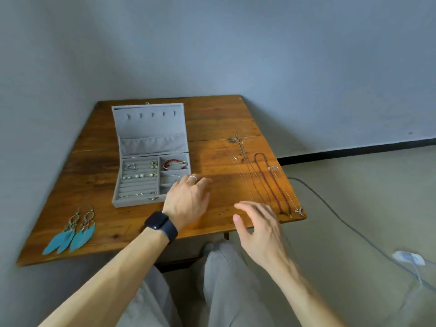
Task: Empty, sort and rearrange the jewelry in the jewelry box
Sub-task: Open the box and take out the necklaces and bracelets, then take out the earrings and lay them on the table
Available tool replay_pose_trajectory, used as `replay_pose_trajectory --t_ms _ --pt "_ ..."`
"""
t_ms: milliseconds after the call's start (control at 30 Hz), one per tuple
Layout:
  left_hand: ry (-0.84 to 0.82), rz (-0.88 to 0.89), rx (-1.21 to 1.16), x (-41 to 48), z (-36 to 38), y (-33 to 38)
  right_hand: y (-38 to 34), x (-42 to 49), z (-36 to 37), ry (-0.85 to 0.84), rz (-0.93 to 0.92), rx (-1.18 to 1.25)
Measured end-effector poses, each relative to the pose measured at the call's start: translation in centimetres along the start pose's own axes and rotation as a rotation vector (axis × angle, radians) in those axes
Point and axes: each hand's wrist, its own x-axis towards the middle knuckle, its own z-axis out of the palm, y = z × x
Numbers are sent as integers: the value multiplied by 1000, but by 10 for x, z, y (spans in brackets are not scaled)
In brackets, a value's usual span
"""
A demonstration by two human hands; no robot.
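A grey velvet jewelry box lies open on the wooden table, its lid leaning back. Rings and pearl earrings sit in its padded rows, and a red beaded bracelet lies in the top right compartment. My left hand, with a ring and a dark watch, hovers at the box's right front corner, fingers relaxed and holding nothing. My right hand hangs open above the table's front edge, next to several necklaces laid out straight near the right edge. Two turquoise feather earrings lie at the front left.
The table stands in a corner between grey walls. A cable runs across the floor at the right to a white power strip. My knees in grey trousers are below the table's front edge.
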Motion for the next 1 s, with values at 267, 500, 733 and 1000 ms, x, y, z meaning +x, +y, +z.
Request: replay_pose_trajectory --t_ms 267,500,733,1000 --pt "200 -191 -58 -46 -11 -50 -41 61 33 -152 -161 -66" --pt "121 -384 4 -38 -13 -119 -68 119 71 -181 -280 -121" --pt "25 -418 -25 -39 5 -137 -80 178 111 -277 -254 -248" --pt "27 -431 -41 -38 8 -138 -91 202 144 -350 -160 -333"
